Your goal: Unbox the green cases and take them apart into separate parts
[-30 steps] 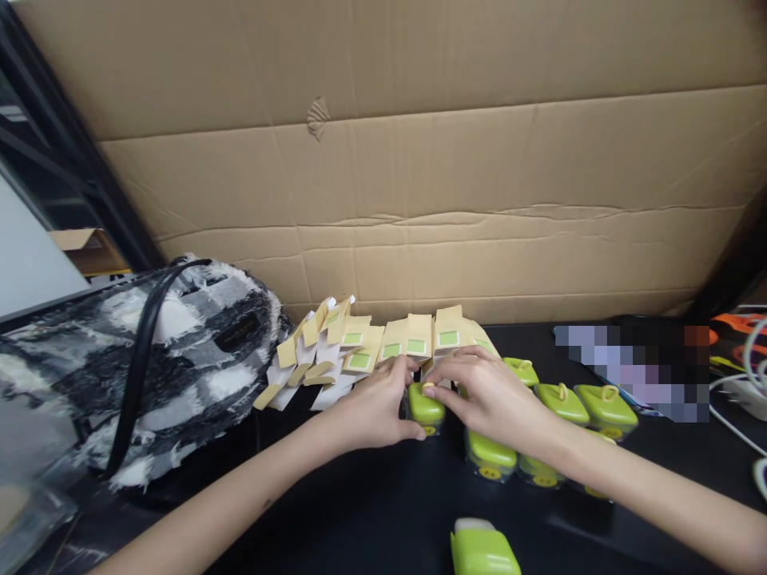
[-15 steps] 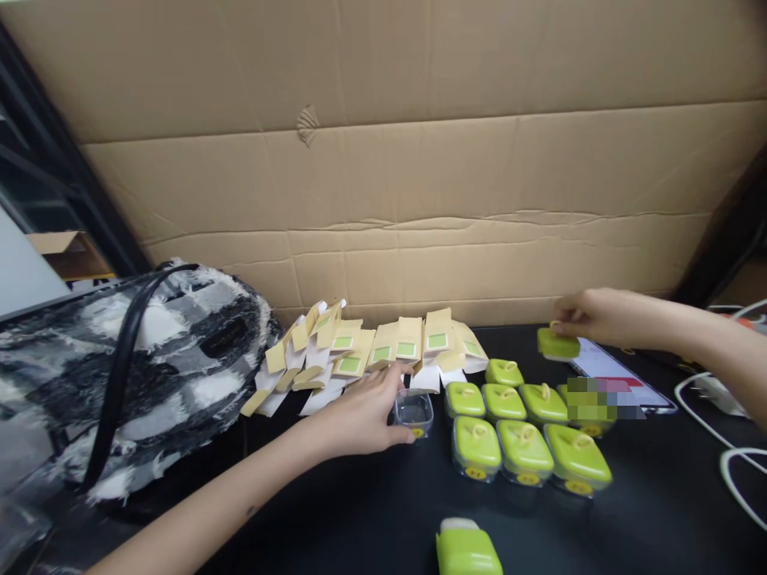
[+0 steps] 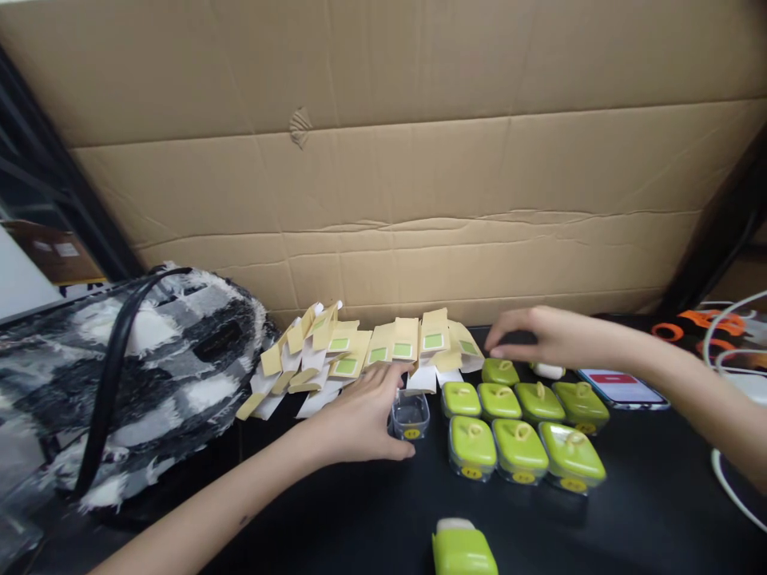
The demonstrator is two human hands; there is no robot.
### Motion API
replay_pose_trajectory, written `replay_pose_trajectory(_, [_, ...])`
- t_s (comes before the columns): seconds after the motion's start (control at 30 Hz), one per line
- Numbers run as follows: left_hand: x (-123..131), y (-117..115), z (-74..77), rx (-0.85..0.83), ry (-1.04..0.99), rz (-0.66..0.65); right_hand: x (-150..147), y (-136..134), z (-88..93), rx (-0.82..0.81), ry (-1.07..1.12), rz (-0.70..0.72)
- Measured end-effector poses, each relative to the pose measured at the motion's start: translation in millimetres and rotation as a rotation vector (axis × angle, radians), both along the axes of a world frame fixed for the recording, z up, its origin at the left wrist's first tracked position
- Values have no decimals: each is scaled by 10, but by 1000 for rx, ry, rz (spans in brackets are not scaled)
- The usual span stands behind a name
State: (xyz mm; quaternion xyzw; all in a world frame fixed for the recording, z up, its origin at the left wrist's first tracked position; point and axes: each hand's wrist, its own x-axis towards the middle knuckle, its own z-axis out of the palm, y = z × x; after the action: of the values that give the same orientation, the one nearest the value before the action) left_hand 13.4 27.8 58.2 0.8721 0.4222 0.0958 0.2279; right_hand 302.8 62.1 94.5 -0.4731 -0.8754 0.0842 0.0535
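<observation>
We work on a black tabletop, with a creased cardboard sheet standing as a wall beyond both hands. Our left hand curls around a lidless clear box, with thumb and fingers on its sides. Our right hand hovers palm down with fingers loose, holding nothing, over the green-lidded boxes just right of the clear one. Paper packets fan out past the left fingertips. A furry bag lies left of that arm, and a phone lies beside the right wrist.
</observation>
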Motion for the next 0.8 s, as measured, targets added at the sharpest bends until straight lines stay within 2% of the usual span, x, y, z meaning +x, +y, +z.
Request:
replay_pose_trajectory(0.1, [35,-4,15,32,-36,-29,-313,-97,-91,3,37,112])
replay_pose_trajectory(0.2, [69,17,23,38,-72,-63,-454,-110,-223,18,41,166])
replay_pose_trajectory(0.43, [204,71,26,3,-101,-112,-547,-109,-334,94,80,211])
replay_pose_trajectory(0.6, [332,102,-12,-9,-120,-138,-546,-115,-358,78,118,229])
replay_pose_trajectory(0.8, [340,156,-107,-18,-135,-99,-597,-123,-390,41,166,237])
